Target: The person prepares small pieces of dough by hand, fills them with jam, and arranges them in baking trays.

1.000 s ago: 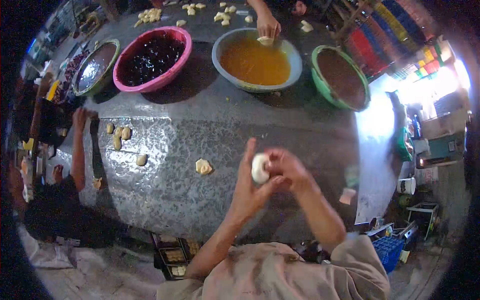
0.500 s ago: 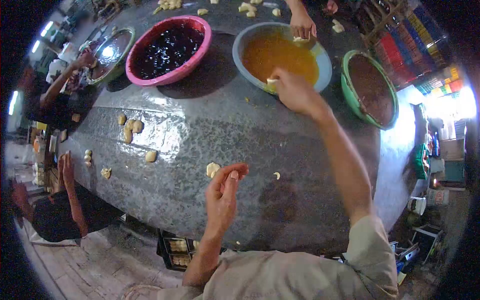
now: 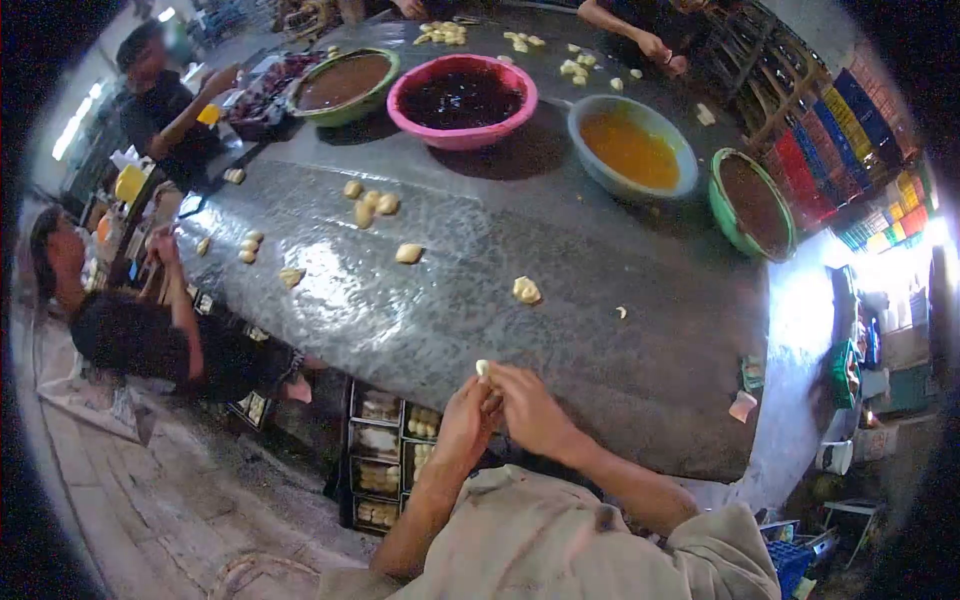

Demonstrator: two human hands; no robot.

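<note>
My left hand (image 3: 464, 428) and my right hand (image 3: 534, 414) are pressed together just over the table's near edge. A small pale dough piece (image 3: 483, 368) pokes up from between their closed fingers; its lower part is hidden by them. Beyond my hands, a lone dough lump (image 3: 526, 290) lies on the dark table (image 3: 430, 320). A thin scrap of dough (image 3: 621, 312) is off to its right. Farther up stands a pale blue bowl (image 3: 685, 160) of orange-yellow liquid.
A pink basin (image 3: 462, 138) with dark red contents stands left of the blue bowl. Green basins (image 3: 345, 112) (image 3: 738, 225) of brown filling flank them. More dough lumps (image 3: 370, 205) lie left. Stacked trays (image 3: 380, 470) sit below the table edge. Co-workers (image 3: 130, 330) are around the table.
My right hand has come back from the blue bowl with the dough piece and met my left hand. The view has shifted. A co-worker's hand has left the blue bowl.
</note>
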